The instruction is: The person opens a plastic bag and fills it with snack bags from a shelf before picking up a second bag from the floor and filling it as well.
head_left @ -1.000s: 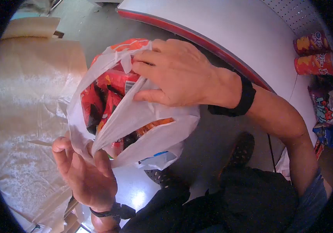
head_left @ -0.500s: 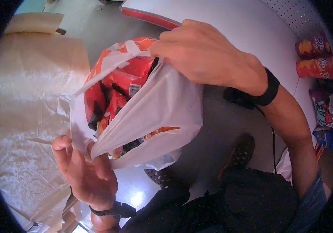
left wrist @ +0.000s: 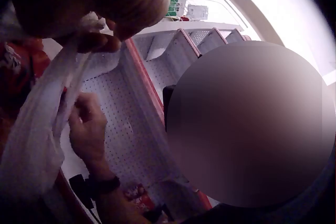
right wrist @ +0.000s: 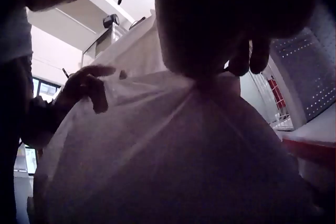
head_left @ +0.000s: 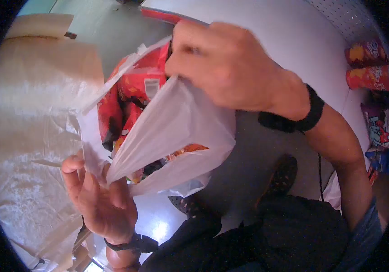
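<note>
A white plastic bag (head_left: pixel 190 109) hangs between both hands in the head view, its mouth pulled into a long gap. Red snack packets (head_left: pixel 133 88), one with a barcode label, show inside it; an orange packet (head_left: pixel 187 150) shows through a second gap lower down. My left hand (head_left: pixel 106 204), palm up, holds the near end of the bag's edge with curled fingers and thumb. At the far end, my right hand (head_left: pixel 226 63) grips the rim, slightly blurred. The right wrist view has the bag's side (right wrist: pixel 157 145) stretched taut under the dark right hand (right wrist: pixel 220 29).
A white shelf (head_left: pixel 285 41) with a red edge runs along the far right. Chip canisters (head_left: pixel 369 78) and several snack bags (head_left: pixel 380 131) stand on it. Brown sheeting (head_left: pixel 40 127) covers a surface at left. Below the bag are the person's shoes (head_left: pixel 278 181) and the floor.
My right hand first moved up and right with the bag's rim, stretching the mouth, then came slightly back left. My left hand has stayed in place, holding the bag.
</note>
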Motion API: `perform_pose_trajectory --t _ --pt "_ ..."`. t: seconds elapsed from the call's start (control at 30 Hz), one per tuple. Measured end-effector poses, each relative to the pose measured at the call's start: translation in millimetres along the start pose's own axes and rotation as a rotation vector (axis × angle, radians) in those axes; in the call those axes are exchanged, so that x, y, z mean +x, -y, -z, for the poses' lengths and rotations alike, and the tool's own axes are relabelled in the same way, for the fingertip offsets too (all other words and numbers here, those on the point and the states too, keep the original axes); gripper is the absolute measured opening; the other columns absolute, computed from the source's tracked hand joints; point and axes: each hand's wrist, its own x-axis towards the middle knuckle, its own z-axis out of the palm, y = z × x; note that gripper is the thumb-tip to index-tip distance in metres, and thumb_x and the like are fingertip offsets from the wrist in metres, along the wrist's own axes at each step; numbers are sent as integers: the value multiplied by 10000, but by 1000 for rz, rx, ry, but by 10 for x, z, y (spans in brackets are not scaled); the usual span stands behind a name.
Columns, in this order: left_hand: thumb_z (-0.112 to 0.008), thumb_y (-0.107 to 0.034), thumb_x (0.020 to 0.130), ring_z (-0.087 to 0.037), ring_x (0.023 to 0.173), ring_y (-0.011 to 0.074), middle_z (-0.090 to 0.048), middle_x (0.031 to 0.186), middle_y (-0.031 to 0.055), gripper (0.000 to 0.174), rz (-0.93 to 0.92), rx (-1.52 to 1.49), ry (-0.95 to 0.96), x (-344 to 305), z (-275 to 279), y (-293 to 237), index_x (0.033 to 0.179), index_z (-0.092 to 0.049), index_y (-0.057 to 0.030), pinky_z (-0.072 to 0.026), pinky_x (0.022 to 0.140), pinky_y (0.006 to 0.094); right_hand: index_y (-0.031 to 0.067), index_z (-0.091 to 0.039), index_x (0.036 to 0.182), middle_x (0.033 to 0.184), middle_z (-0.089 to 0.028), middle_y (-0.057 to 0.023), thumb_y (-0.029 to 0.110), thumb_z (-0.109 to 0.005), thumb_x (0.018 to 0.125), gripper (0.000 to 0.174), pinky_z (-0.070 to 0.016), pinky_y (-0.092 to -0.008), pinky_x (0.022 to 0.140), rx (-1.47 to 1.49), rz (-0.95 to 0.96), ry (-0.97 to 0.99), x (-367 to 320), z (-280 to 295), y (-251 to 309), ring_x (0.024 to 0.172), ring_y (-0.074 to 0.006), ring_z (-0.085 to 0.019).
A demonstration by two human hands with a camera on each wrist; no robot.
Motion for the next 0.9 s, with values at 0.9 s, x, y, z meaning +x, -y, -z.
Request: perform_pose_trajectory --t 0.9 --pt "-642 -151 968 -587 624 161 -617 1066 121 346 101 40 -207 25 -109 -79 1251 -486 -27 -454 499 241 59 -569 852 850 -550 -77 124 -802 861 242 -512 -279 552 190 -56 -57 276 117 64 690 -154 -574"
